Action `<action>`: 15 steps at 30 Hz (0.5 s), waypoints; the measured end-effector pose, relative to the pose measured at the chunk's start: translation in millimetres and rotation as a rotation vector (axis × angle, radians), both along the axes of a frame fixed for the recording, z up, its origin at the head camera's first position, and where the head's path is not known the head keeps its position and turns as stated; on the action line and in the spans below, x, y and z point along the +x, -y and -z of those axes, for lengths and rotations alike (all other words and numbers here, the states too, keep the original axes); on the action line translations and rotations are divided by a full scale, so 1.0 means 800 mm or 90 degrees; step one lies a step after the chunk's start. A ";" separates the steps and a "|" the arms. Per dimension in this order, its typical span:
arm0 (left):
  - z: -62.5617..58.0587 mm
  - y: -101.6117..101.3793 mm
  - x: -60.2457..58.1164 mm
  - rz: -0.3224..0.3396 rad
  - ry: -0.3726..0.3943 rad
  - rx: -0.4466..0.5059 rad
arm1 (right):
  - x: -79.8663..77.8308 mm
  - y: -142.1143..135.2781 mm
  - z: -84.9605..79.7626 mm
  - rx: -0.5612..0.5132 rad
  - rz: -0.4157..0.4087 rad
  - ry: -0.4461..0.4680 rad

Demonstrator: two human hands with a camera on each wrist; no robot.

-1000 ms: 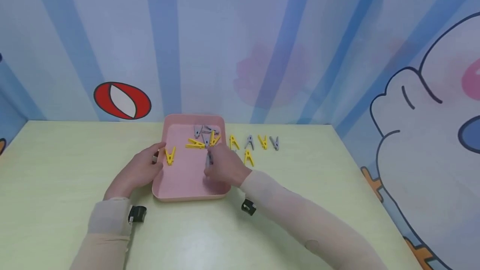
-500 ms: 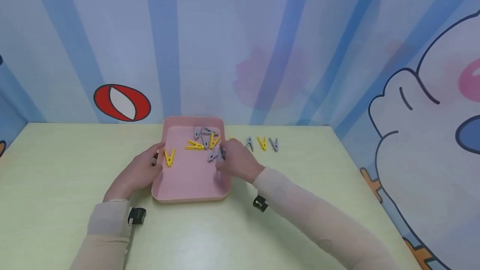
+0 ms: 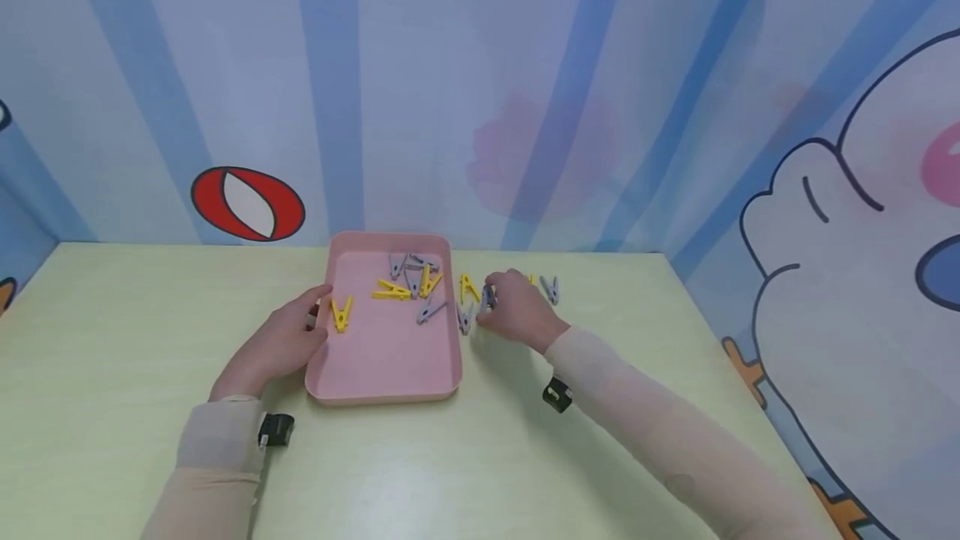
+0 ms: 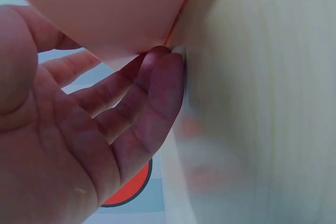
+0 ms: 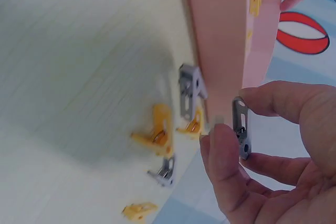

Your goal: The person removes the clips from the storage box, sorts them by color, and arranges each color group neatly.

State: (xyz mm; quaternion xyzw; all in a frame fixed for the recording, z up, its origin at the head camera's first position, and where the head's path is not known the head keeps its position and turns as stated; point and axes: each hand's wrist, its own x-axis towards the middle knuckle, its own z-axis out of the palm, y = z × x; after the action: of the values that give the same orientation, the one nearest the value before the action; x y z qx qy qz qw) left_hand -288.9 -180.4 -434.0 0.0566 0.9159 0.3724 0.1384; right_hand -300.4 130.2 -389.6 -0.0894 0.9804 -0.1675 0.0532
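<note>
My right hand [image 3: 519,312] pinches a grey clothespin [image 5: 241,127] between thumb and fingers, held over the table just right of the pink tray [image 3: 382,361]. Beside the tray's right wall lies another grey clothespin [image 3: 465,319], with a yellow clothespin [image 3: 468,287] behind it. At the tray's left side, my left hand [image 3: 281,342] grips the rim; in the left wrist view its fingertips reach under the tray's edge, close to the tabletop. Inside the tray are several grey and yellow clothespins, including a yellow clothespin [image 3: 341,315] near the left wall and a grey one [image 3: 430,311] near the right.
Farther right on the table [image 3: 412,473] lies a grey clothespin [image 3: 551,290]; others are partly hidden behind my right hand. In the right wrist view a yellow clothespin [image 5: 159,132] shows nearby. A printed backdrop [image 3: 420,90] rises at the table's back edge.
My right hand has lifted a grey clothespin out of the tray and carried it right, past the tray's right wall. My left hand has stayed on the tray.
</note>
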 end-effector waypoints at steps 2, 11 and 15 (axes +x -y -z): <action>0.000 0.000 0.000 0.002 0.001 0.003 | -0.001 -0.009 0.002 0.001 0.002 -0.007; 0.003 0.000 -0.002 -0.001 0.001 0.001 | -0.007 -0.037 0.012 -0.003 0.043 0.026; 0.003 0.001 -0.002 -0.002 0.000 0.001 | -0.011 -0.047 0.018 -0.021 0.052 0.043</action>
State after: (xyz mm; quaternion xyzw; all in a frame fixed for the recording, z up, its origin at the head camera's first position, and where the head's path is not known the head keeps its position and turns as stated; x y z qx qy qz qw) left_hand -290.3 -181.1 -436.5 0.0554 0.9157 0.3732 0.1382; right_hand -309.1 168.0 -403.7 -0.0442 0.9780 -0.1883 0.0783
